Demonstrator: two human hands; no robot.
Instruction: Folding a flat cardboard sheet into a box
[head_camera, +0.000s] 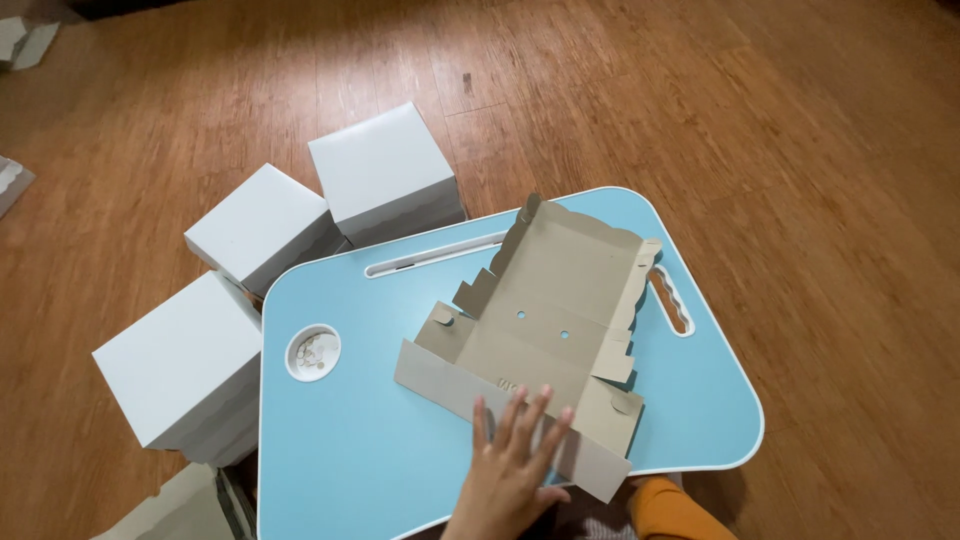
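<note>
1. Head view: three closed white boxes (262, 225) sit on the wooden floor (800, 150), left of the blue lap table (340, 450).
2. The unfolded cardboard box blank (545, 325) lies flat mid-table.
3. One hand (510, 465), which side unclear, presses its near flap, fingers spread, gripping nothing.

Light blue lap table (350, 440) on wooden floor (800, 150), flat unfolded cardboard box blank (545, 320) lying across its middle, round cup recess (313, 352) at left, three closed white boxes (270, 225) on floor, left and far.

Flat cardboard blank (545, 330) on lap table (350, 440), three boxes (385, 170) left behind
</note>
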